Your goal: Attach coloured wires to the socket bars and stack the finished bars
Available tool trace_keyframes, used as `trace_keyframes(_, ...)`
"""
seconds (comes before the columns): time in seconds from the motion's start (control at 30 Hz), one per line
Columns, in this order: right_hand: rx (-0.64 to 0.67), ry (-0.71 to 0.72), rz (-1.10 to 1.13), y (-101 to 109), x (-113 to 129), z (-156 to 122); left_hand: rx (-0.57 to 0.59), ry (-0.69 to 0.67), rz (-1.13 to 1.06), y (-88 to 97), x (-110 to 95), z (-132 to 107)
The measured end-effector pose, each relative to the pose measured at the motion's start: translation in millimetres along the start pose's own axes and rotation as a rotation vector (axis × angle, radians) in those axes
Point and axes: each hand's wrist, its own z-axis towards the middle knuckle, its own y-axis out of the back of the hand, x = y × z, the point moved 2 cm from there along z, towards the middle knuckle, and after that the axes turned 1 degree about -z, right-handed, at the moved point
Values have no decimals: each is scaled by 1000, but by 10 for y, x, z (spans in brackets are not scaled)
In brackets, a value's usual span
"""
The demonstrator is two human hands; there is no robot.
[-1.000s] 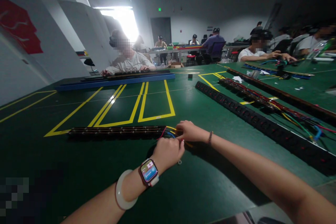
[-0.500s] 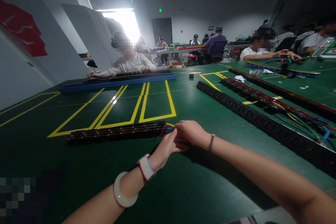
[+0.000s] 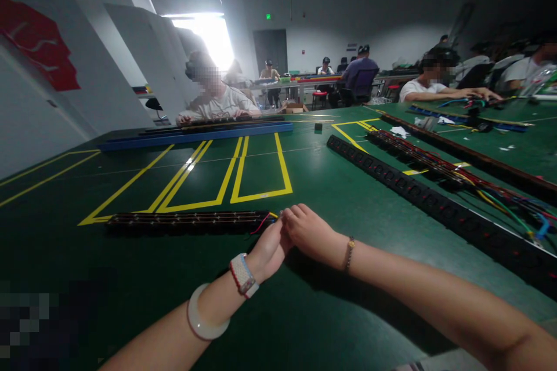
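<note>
Both hands [image 3: 310,235] curled close together at the yellow wire [image 3: 273,215], exact hold hidden.

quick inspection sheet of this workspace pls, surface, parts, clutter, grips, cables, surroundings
Surface: green table, marked with yellow tape lines.
Job's things: dark wired strip lying crosswise ahead of the person.
Clutter: white scraps and a small black block farther back; a long black strip lies at right.
Grips: left grip and right grip meet by the wired strip's right end; anything between the fingers is hidden.
Cables: red wire and yellow wire at that end; multicoloured wires at right.
Surroundings: a person sits opposite behind a blue rail; others sit beyond.
</note>
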Motion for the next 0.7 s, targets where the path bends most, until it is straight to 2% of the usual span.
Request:
trace_keyframes(0.07, 10, -7, 49, 67, -48, -9, -15, 7, -21, -2, -11, 3)
trace_keyframes(0.17, 39, -95, 184, 238, -176, -14, -16, 4, -25, 19, -27, 7)
trace_keyframes(0.3, 135, -231, 270, 426, -315, -49, 60, 12, 33, 47, -32, 6)
trace_keyframes(0.53, 348, -290, 310, 371, -373, -111, 111, -9, 145, 42, -36, -35)
trace_keyframes(0.7, 278, -374, 318, 419, -554, -86, 144, -9, 147, 51, -30, -29)
